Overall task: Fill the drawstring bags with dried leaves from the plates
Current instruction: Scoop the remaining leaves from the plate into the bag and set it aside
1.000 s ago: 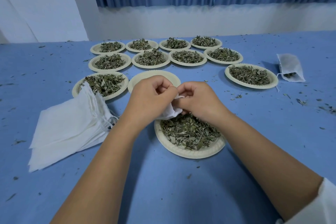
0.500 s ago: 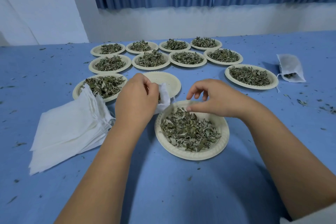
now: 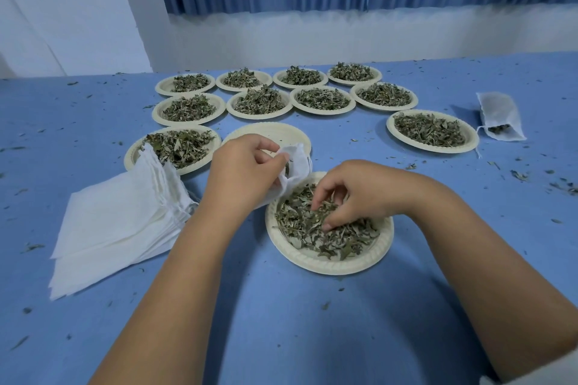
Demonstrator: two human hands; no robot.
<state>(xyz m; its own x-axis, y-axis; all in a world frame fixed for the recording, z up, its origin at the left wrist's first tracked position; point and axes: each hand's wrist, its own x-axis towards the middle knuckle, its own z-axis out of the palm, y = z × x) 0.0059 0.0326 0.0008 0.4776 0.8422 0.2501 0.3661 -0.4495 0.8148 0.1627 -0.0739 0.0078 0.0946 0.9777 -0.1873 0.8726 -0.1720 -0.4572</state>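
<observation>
A cream paper plate [image 3: 328, 264] heaped with dried leaves [image 3: 309, 228] lies in front of me on the blue table. My left hand [image 3: 242, 172] grips a white drawstring bag [image 3: 295, 164] at the plate's far left rim, its mouth held open towards the plate. My right hand [image 3: 359, 194] reaches down into the leaves with fingers curled and pinching at them. A stack of flat white bags [image 3: 115, 228] lies at the left. One bag with leaves in it [image 3: 500, 117] lies at the far right.
An empty plate [image 3: 275, 133] sits just behind my left hand. Several more plates of leaves stand in rows behind it, one [image 3: 175, 147] by the bag stack and one [image 3: 431, 131] at the right. Leaf crumbs litter the table. A white wall and blue curtain stand behind.
My hands have come apart. The left hand kept the bag and moved left to the plate's rim; the right hand let go of it and dropped into the leaves.
</observation>
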